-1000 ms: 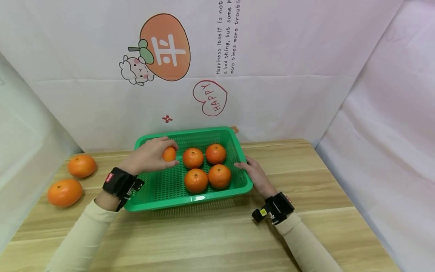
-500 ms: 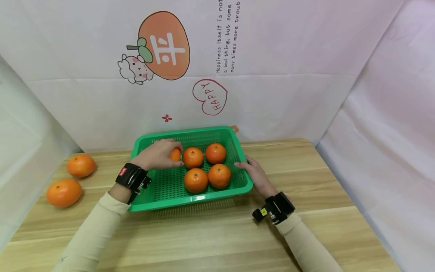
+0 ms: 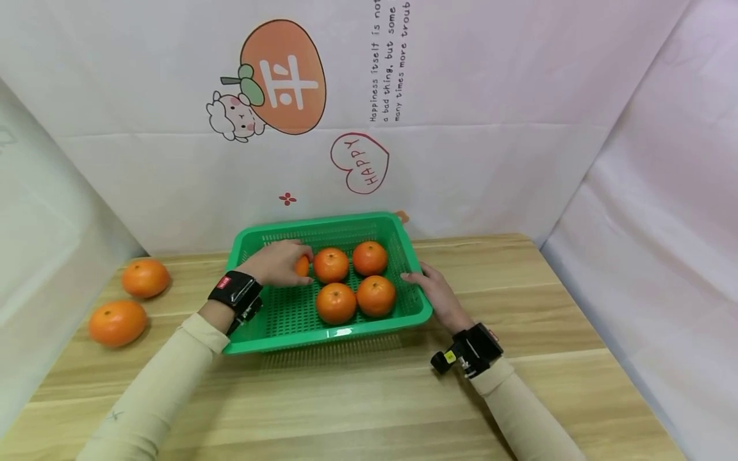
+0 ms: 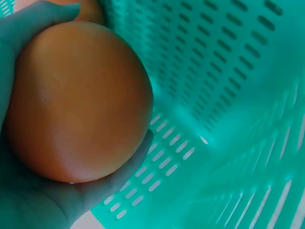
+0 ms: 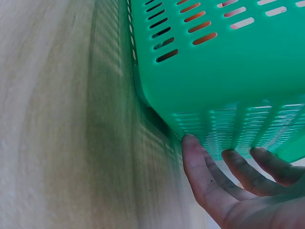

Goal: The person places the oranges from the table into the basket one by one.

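Head view: a round orange citrus fruit (image 3: 302, 265) is gripped by the fingers of the left hand (image 3: 279, 263) inside a rectangular green plastic basket (image 3: 288, 317). Just past those fingertips lie four similar fruits (image 3: 336, 303). The right hand (image 3: 441, 298) pinches the basket's end, thumb over the rim. Well behind the left fingers, two orange fruits (image 3: 118, 323) rest on the wood-grain surface (image 3: 369, 397).

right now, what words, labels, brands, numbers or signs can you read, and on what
"Happiness itself is not", "a bad thing, but some", "many times more troub": on the white cloth, cut off
"HAPPY": red heart
"平": printed orange fruit
Cross mark: left sleeve
Left red wrist tag, right red wrist tag, yellow label: too small to read
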A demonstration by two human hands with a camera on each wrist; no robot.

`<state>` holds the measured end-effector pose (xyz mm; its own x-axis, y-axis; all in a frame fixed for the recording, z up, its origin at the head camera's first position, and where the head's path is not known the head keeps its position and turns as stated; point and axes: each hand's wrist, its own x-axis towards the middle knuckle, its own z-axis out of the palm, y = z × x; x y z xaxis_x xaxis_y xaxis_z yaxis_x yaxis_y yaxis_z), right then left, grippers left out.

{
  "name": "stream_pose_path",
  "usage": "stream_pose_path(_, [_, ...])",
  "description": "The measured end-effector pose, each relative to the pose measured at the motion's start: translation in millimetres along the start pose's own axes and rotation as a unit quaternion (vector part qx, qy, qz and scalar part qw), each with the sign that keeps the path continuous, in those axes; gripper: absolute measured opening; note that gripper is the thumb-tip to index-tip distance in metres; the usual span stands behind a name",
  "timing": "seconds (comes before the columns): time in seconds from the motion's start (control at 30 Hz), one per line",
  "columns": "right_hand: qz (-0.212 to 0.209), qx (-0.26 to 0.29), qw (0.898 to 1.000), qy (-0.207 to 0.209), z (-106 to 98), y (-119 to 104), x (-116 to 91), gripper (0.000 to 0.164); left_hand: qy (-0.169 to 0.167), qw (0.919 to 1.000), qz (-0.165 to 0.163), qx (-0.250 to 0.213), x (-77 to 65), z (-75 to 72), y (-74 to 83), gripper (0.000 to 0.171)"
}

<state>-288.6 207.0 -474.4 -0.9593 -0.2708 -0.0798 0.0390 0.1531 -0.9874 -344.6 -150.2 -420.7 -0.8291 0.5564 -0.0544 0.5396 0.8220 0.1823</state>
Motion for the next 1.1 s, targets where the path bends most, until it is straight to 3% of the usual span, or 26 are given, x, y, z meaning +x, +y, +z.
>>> stream_pose_path(0.33, [0.002, 0.008, 1.000, -0.003, 3, -2, -2, 0.063, -0.050, 0.9977, -0.003, 0.044, 13.7, 11.6, -2.8, 0.064])
stream_pose_path(0.6, [0.001, 0.009, 1.000, 0.000, 1, -3, -2, 0.062, -0.041, 0.9984, -0.003, 0.040, 20.7, 15.8, -6.4, 0.059])
stream_pose_path(1.1, [0.002, 0.008, 1.000, 0.000, 1, -3, -2, 0.063, -0.039, 0.9985, -0.012, 0.036, 13.5, 10.5, -0.6, 0.068])
